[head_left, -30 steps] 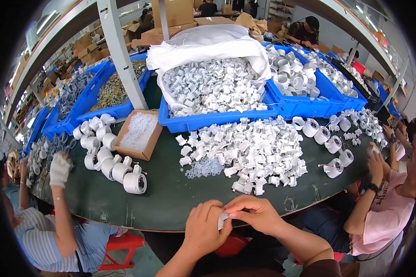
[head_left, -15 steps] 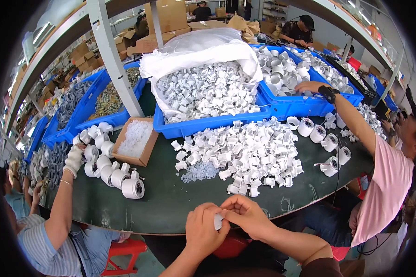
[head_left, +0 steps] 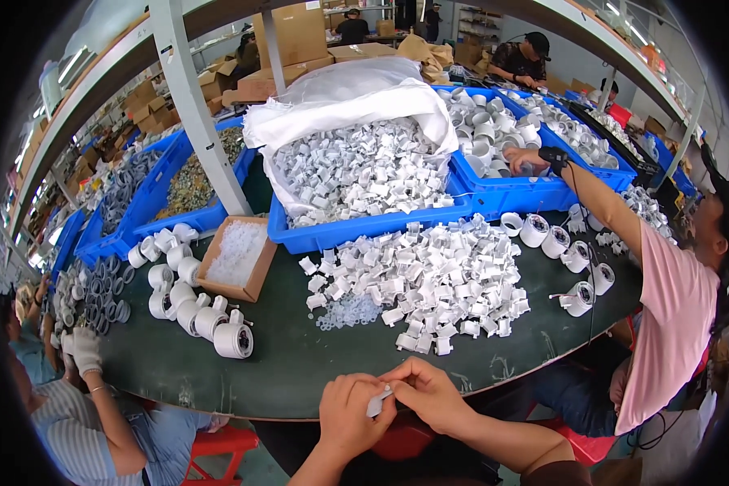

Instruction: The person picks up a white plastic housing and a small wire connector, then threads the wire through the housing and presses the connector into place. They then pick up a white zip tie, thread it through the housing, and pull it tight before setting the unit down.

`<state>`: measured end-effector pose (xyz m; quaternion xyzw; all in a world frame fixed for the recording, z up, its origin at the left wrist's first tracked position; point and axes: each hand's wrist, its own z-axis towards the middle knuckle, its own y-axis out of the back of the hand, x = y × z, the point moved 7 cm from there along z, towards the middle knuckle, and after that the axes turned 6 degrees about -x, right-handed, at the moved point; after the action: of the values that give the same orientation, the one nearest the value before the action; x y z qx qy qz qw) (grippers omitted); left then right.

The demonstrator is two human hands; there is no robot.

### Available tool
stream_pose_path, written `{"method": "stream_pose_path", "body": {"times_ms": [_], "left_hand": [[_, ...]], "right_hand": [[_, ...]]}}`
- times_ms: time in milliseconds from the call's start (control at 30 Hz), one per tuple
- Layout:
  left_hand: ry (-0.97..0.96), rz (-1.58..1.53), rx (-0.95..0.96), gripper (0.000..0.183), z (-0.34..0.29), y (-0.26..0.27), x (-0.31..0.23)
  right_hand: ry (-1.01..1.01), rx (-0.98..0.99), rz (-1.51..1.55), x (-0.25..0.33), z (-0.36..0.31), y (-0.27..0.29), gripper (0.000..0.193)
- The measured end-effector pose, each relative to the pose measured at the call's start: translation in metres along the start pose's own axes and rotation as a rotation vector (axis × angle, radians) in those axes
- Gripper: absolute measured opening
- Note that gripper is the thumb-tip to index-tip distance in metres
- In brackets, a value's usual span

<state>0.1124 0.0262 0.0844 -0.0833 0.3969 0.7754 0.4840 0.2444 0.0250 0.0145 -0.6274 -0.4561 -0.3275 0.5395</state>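
Just off the table's near edge, my left hand (head_left: pixel 348 413) is closed around a small white plastic part (head_left: pixel 376 404). My right hand (head_left: pixel 432 395) meets it, thumb and forefinger pinched together at the part's upper end. Whatever those fingertips hold is too small to make out. Beyond my hands lies a heap of similar white plastic parts (head_left: pixel 454 279). Small translucent rings (head_left: pixel 347 313) are scattered at that heap's left side.
A blue crate (head_left: pixel 373 230) holds an open white sack of parts. Left of it are a cardboard box (head_left: pixel 252 290) and white cylindrical housings (head_left: pixel 233 338). More housings (head_left: pixel 577 300) stand at right. A pink-sleeved person reaches into another blue crate (head_left: pixel 494 194); a gloved person sits at left.
My hands stay together, with the right fingers shifted slightly on the part. The left co-worker's gloved hand has drawn back from the housings. The right co-worker's hand has moved left within the crate.
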Motion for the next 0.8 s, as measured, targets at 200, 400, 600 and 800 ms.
{"method": "stream_pose_path", "body": {"times_ms": [200, 400, 600, 800], "left_hand": [[-0.023, -0.003, 0.101, 0.033, 0.005, 0.017, 0.004], [0.042, 0.385, -0.034, 0.024, 0.013, 0.073, 0.079], [0.123, 0.675, -0.052, 0.021, 0.013, 0.121, 0.144], [-0.004, 0.925, -0.047, 0.025, 0.011, 0.119, 0.153]], "right_hand": [[0.205, 0.023, -0.130, 0.018, -0.015, 0.000, 0.013], [0.947, -0.726, -1.132, 0.131, -0.043, 0.126, 0.009], [0.933, -0.996, -1.369, 0.175, -0.052, 0.230, 0.020], [0.658, -1.499, -1.542, 0.205, -0.063, 0.336, 0.051]]}}
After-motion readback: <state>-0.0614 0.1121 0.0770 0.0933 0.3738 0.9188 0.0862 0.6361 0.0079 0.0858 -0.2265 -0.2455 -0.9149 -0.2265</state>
